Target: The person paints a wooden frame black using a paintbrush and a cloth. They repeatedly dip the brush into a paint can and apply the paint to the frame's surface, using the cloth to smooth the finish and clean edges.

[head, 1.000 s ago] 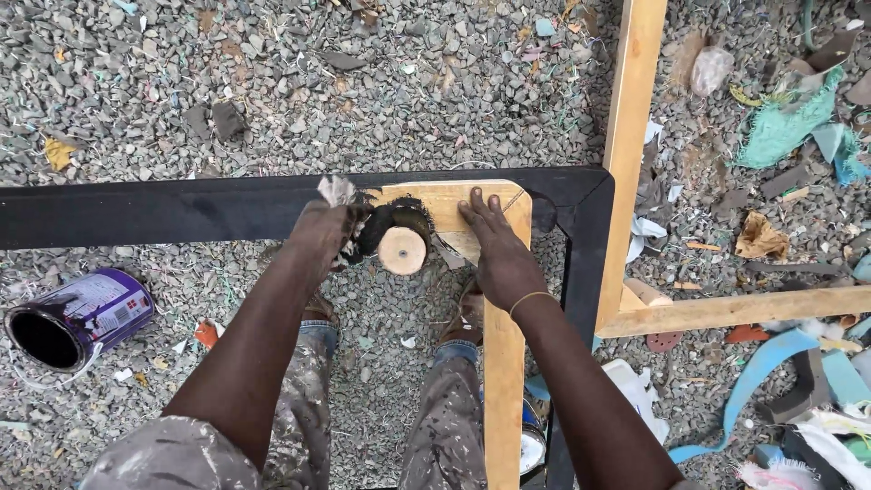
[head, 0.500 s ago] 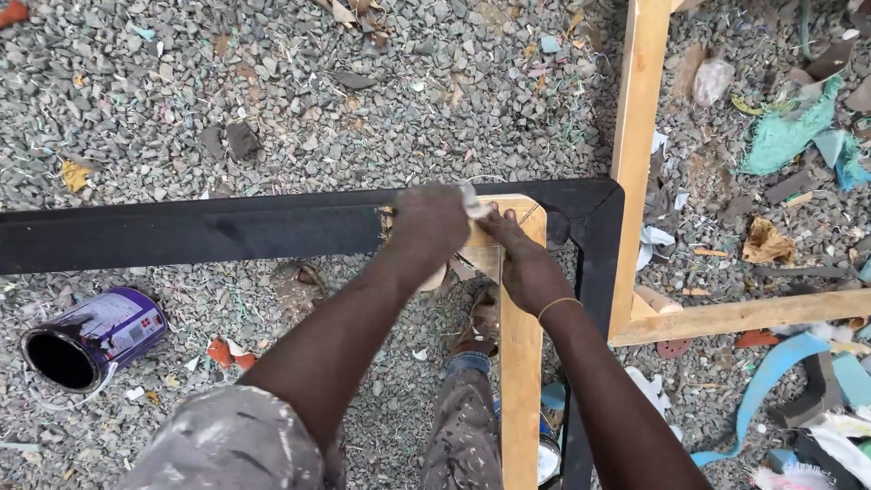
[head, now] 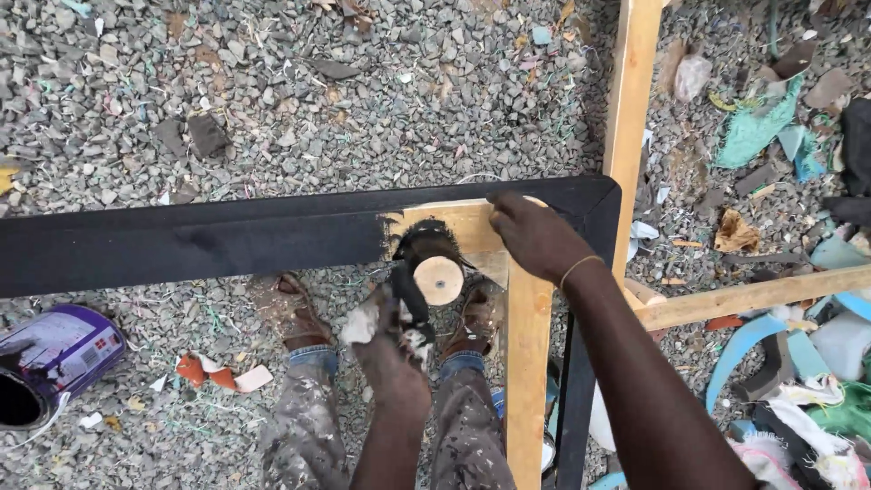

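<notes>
Head view: the left hand (head: 392, 349) is gripping a paint roller (head: 429, 263), fingers clamped on its handle together with a stained rag. The roller is resting on the bare corner of the wooden frame (head: 272, 238), just beside the painted black stretch. It is judged light and rigid, with a wet, slippery sleeve; the handle is the only clean hold. The right hand (head: 535, 238) is pressing flat on the same corner, fingers spread. A purple paint can (head: 50, 358) is lying tipped on the gravel, well left of the frame corner, its inside showing dark.
</notes>
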